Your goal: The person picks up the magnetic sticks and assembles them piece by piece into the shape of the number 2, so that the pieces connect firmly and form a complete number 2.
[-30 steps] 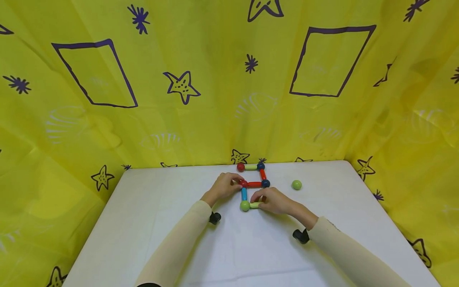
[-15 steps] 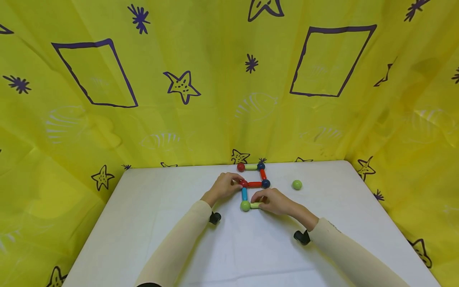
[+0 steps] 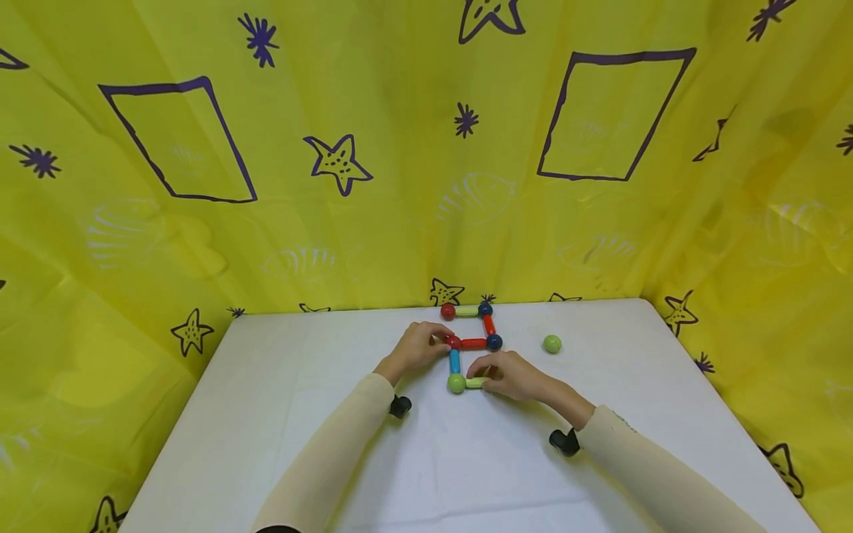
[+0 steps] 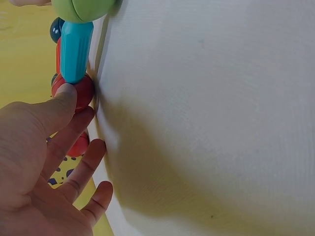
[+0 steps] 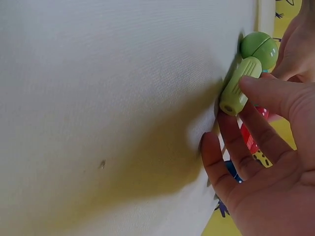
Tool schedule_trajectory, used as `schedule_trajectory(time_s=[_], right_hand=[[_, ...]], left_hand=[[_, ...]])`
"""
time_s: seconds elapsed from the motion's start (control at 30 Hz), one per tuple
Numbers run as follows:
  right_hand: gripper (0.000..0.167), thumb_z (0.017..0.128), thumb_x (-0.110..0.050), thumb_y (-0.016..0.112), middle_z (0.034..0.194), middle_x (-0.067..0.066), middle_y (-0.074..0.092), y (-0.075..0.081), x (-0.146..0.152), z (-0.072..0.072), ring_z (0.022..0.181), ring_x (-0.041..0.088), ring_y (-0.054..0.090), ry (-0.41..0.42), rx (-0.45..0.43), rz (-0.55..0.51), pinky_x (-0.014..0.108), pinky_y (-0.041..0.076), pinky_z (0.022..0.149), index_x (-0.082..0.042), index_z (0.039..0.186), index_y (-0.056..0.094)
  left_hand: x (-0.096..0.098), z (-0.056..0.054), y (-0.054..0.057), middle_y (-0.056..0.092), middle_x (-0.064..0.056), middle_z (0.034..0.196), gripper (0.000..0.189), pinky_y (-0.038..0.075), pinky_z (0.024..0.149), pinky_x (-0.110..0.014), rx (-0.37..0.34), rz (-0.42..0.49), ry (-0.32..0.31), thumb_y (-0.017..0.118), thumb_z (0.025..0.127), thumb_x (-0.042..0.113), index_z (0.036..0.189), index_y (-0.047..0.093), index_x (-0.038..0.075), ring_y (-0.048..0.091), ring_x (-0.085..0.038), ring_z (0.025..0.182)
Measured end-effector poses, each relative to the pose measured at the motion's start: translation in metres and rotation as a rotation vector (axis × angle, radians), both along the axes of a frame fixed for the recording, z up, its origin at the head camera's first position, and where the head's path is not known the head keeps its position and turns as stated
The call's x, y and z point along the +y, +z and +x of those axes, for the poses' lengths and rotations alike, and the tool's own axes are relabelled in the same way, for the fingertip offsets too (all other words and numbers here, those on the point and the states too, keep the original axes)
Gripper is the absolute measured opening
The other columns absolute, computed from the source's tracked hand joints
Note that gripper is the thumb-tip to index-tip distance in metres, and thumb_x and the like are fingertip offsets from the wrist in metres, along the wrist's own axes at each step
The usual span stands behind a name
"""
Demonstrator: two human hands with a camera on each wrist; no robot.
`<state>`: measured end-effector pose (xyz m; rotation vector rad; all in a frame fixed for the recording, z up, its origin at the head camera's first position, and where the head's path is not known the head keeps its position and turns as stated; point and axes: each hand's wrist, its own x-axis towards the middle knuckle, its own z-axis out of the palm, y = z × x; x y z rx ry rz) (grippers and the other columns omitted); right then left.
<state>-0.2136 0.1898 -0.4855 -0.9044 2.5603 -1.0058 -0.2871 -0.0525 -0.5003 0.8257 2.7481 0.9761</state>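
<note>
A chain of toy balls and rods lies on the white table. My left hand (image 3: pixel 418 348) pinches the middle red ball (image 4: pixel 84 92) between thumb and forefinger. From that ball a blue rod (image 4: pixel 76 51) runs toward me to a green ball (image 3: pixel 456 383), and a red rod (image 3: pixel 474 344) runs right to a dark blue ball (image 3: pixel 494 342). My right hand (image 3: pixel 512 376) pinches a light green rod (image 5: pixel 241 86), whose far end meets the green ball. Another red rod (image 3: pixel 489 324), a dark blue ball (image 3: pixel 485 310), a light green rod (image 3: pixel 466 312) and a red ball (image 3: pixel 448 311) form the far end.
A loose green ball (image 3: pixel 552 343) lies to the right of the chain. The white table (image 3: pixel 320 459) ends at the back against a yellow patterned curtain (image 3: pixel 400 237), which also hangs at both sides. Dark wrist cameras (image 3: pixel 565 442) sit under the sleeves.
</note>
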Motion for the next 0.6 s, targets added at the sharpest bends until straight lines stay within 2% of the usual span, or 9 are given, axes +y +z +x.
schedule_trajectory(time_s=[0.1, 0.37, 0.6], right_hand=[[0.027, 0.094, 0.000, 0.070, 0.111, 0.006, 0.073, 0.001, 0.002, 0.002, 0.089, 0.017, 0.064, 0.005, 0.017, -0.002, 0.034, 0.056, 0.083, -0.006, 0.120, 0.072], [0.043, 0.092, 0.000, 0.071, 0.122, 0.017, 0.069, 0.010, 0.020, 0.005, 0.100, 0.031, 0.067, -0.051, 0.077, -0.019, 0.047, 0.056, 0.086, -0.005, 0.134, 0.063], [0.047, 0.092, -0.002, 0.074, 0.126, 0.021, 0.067, 0.018, 0.051, 0.004, 0.099, 0.032, 0.067, -0.109, 0.132, -0.028, 0.033, 0.056, 0.075, -0.005, 0.137, 0.060]], left_hand=[[0.000, 0.001, 0.001, 0.075, -0.003, 0.112, 0.024, 0.046, 0.088, -0.035, -0.020, -0.002, 0.005, 0.072, 0.097, 0.016, 0.121, 0.076, 0.013, 0.060, -0.019, 0.093], [0.001, 0.000, -0.001, 0.075, -0.002, 0.113, 0.023, 0.045, 0.088, -0.034, -0.040, -0.010, 0.031, 0.073, 0.097, 0.018, 0.120, 0.076, 0.015, 0.059, -0.020, 0.094], [0.002, 0.003, 0.002, 0.075, -0.002, 0.114, 0.024, 0.044, 0.089, -0.035, -0.045, -0.008, 0.039, 0.072, 0.098, 0.017, 0.121, 0.076, 0.015, 0.059, -0.022, 0.096]])
